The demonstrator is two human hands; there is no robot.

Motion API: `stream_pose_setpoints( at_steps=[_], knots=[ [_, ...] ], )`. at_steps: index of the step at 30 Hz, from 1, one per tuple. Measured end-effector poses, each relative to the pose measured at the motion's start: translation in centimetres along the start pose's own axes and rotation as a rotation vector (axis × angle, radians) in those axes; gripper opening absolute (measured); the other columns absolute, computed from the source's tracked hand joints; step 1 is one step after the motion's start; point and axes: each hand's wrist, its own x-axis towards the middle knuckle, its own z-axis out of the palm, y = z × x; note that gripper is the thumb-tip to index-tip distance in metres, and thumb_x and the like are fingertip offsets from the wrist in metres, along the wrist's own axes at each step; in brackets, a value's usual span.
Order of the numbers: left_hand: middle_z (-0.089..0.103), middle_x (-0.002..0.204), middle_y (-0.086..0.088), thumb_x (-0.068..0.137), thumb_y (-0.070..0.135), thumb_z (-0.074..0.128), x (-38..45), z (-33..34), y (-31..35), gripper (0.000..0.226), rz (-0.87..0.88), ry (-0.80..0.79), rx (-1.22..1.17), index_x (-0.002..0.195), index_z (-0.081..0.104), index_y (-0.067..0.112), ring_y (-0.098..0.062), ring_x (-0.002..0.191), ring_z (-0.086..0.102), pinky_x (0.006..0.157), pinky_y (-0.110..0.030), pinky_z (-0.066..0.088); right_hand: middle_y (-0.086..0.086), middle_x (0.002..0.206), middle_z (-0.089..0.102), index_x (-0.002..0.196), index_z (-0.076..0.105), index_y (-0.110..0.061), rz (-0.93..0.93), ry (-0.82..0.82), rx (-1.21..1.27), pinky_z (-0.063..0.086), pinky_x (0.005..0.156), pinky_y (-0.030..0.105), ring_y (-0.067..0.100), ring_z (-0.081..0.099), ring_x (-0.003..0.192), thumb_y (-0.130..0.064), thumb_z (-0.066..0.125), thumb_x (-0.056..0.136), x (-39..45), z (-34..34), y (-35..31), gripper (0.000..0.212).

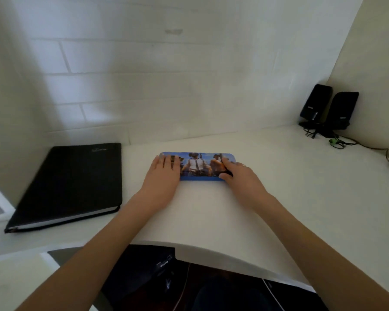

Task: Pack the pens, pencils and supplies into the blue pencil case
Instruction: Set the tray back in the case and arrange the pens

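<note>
White desk (pixel 279 198) carries a closed black folder (pixel 72 182) well left of the blue pencil case (pixel 197 167), and 2 black speakers (pixel 328 108) far right of the case, at the wall corner. The case lies flat, lid shut. Left hand (pixel 162 176) rests on its left end, fingers straight; right hand (pixel 240 176) on its right end, fingers slightly bent, thumb at the near edge.

Soft, dim, even daylight; no glare. Faint shadows on the desk (pixel 279 167) below both forearms. Wall left of the black folder (pixel 72 182) is shaded. Overall slightly soft focus, folder's near edge smeared; wide-angle bending toward frame edges.
</note>
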Motion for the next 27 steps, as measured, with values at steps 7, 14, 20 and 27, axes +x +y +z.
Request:
stream_pose_setpoints(
  at_steps=[7,14,20,27],
  knots=[
    [0.012,0.151,-0.032,0.099,0.041,0.028,3.5,0.8,-6.0,0.072,-0.363,-0.160,0.011,0.144,0.002,-0.008,-0.040,0.142,0.014,0.117,-0.045,0.006,0.016,0.137,0.045,0.144,0.029,-0.030,-0.130,-0.062,0.033,0.041,0.100,0.044,0.035,0.045,0.122,-0.035,0.044,0.095,8.7,4.1,-7.1,0.051],
    [0.006,0.152,-0.033,0.101,0.034,0.028,6.7,1.5,-7.9,0.067,-0.432,-0.192,-0.006,0.144,-0.003,-0.008,-0.041,0.143,0.009,0.117,-0.045,0.004,0.013,0.132,0.051,0.140,0.039,-0.029,-0.169,0.038,0.050,0.042,0.094,0.040,0.032,0.049,0.118,-0.034,0.046,0.095,12.5,5.2,-8.3,0.046],
    [0.006,0.151,-0.034,0.101,0.033,0.028,7.0,1.8,-8.0,0.067,-0.450,-0.170,-0.005,0.144,-0.002,-0.008,-0.042,0.142,0.009,0.117,-0.046,0.004,0.010,0.146,0.040,0.139,0.039,-0.033,-0.179,0.087,0.147,0.039,0.099,0.038,0.030,0.044,0.127,-0.035,0.046,0.095,12.1,5.8,-7.9,0.044],
    [0.009,0.152,-0.031,0.100,0.040,0.025,6.8,0.9,-10.3,0.066,-0.380,-0.193,-0.266,0.146,0.005,-0.003,-0.041,0.142,0.012,0.117,-0.045,0.008,0.003,0.157,0.010,0.146,-0.001,-0.041,-0.196,-0.139,0.479,0.024,0.107,0.026,0.022,0.031,0.136,-0.023,0.034,0.100,8.1,2.3,-6.1,0.061]
  ],
)
